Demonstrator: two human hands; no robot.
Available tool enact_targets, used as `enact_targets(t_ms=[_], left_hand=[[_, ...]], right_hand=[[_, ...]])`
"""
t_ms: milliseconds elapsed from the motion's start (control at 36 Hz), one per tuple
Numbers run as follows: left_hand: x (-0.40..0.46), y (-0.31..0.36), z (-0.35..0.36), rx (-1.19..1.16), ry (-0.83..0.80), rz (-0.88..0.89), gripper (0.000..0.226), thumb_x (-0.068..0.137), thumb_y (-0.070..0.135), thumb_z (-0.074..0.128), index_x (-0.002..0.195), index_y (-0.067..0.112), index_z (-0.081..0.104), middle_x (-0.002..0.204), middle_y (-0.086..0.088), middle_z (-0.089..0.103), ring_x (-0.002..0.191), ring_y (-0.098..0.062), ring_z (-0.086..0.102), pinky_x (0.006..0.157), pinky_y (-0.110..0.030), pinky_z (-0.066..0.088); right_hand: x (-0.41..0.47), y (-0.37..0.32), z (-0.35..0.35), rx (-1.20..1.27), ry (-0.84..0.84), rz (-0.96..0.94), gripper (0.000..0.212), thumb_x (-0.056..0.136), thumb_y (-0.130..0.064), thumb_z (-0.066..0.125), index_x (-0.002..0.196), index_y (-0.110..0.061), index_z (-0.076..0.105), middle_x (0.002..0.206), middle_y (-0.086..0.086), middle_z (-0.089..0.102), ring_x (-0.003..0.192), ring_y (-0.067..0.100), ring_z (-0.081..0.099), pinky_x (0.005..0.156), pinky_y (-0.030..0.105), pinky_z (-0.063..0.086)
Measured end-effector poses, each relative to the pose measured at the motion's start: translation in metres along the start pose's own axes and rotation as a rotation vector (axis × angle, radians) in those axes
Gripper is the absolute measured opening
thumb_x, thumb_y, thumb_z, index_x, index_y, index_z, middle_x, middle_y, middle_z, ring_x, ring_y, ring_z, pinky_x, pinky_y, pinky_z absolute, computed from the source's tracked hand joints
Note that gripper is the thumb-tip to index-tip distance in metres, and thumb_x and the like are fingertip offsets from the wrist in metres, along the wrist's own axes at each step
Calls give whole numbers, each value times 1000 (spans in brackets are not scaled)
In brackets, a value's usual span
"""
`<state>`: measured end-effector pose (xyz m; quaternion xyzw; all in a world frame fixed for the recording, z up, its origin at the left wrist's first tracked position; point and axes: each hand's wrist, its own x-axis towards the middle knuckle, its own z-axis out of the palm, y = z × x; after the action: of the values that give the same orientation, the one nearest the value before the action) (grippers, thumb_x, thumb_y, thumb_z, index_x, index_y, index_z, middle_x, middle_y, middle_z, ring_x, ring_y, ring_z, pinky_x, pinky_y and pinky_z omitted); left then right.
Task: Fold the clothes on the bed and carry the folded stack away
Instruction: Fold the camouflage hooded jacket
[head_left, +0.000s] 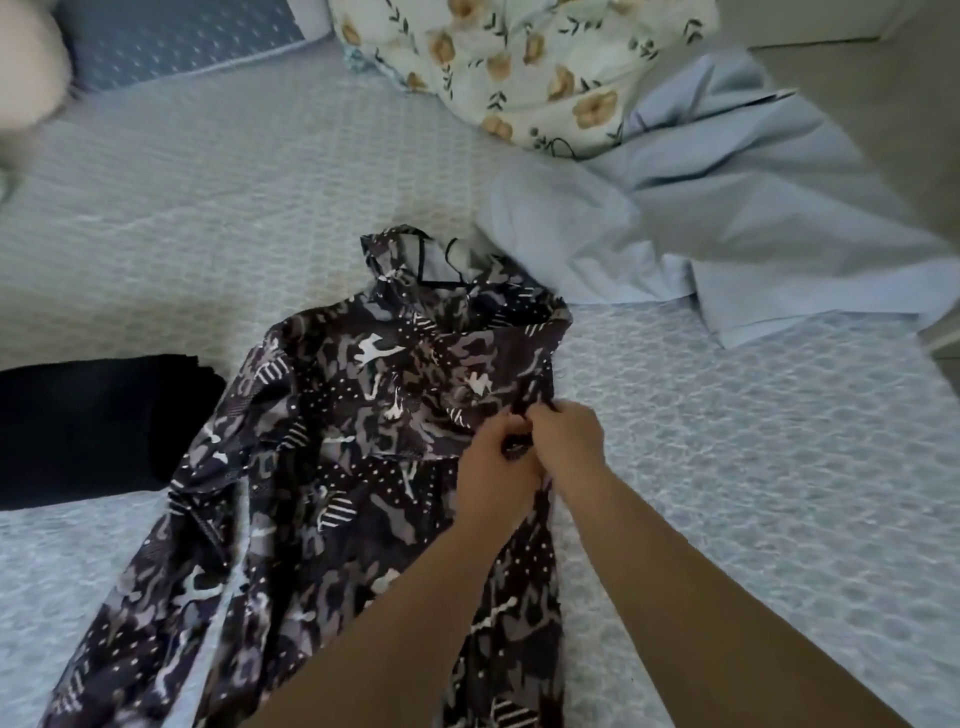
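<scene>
Both hands work the right front edge of a patterned jacket on the bed.

The camouflage-print hooded jacket (332, 467) lies spread at the frame's centre, its long axis running from the hood at 12 o'clock down to the hem at 6 o'clock, one sleeve trailing toward 7 o'clock. The left hand (493, 467) and right hand (566, 441) meet there, fingers curled and pinching the fabric edge. A dark folded garment (93, 426) at 9 o'clock looks finished; the pale blue cloth (727, 218) at 2 o'clock remains crumpled, so folding appears early, carrying still ahead.

No legible text, label, brand or number anywhere
</scene>
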<state>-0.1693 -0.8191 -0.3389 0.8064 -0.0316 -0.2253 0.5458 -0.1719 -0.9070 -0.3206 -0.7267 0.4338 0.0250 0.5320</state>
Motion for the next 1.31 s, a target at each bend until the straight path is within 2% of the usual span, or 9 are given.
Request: enact_targets(t_ms=[56,278,389,500,833,972,1083,1167,1306], left_hand=[[9,1,10,115,-63,109,20,89,18,64,90,37,63,94,46,54,89,22,50,77,0,39],[68,-20,1,561,326,251,35,96,31,47,129,20,52,136,-1,48,126,-19,37,107,-34,29],[89,-51,-3,889,82,191,53,100,48,26,150,32,20,159,4,14,146,-19,5,117,-45,0],[102,-89,0,1115,-244,164,61,96,59,12,147,41,-14,157,8,-23,145,-20,-19,116,-46,-6],[129,-120,16,1409,-475,487,62,93,64,19,140,53,-20,150,11,-35,140,-26,-30,108,-56,-18],[137,-104,15,1141,-571,240,52,97,59,22,147,47,16,159,14,-10,146,-22,-12,115,-54,-3],[143,-67,4,160,-404,-213,51,101,51,24,135,25,51,141,-4,50,120,-20,51,98,-33,41],[150,-53,-20,-365,-122,-377,56,99,56,21,112,24,65,115,-6,67,94,-16,62,80,-29,48],[157,-64,-37,-104,-116,-352,37,91,43,57,123,25,55,107,-3,65,93,-20,61,81,-31,50]], right_hand=[[21,7,-22,-2,55,-63,18,92,-21,51,81,-13,63,68,0,57,65,18,54,50,24,33],[71,52,-87,-93,254,-234,17,89,-24,59,97,-10,67,88,3,60,84,19,56,72,27,37],[79,67,-97,-4,423,-243,22,90,-22,60,103,-5,66,101,9,61,100,27,56,86,31,40],[88,87,-99,-183,503,-218,26,97,-22,49,102,-1,63,100,19,64,89,29,55,69,26,27],[120,101,-99,-438,439,126,36,100,-30,39,115,-2,58,107,22,61,84,32,52,69,31,33],[115,54,-61,-430,216,-62,19,92,-20,51,93,-6,64,77,8,55,78,27,54,60,29,32],[101,8,-11,-194,-82,-270,18,90,-24,59,104,-19,68,87,-4,62,79,11,56,65,24,39],[90,-3,24,-91,-360,-320,31,96,-32,52,125,-24,60,93,-16,62,87,-4,57,78,12,41],[89,27,54,-383,-86,-652,35,91,3,46,120,-10,61,112,5,52,103,19,54,86,21,40]])
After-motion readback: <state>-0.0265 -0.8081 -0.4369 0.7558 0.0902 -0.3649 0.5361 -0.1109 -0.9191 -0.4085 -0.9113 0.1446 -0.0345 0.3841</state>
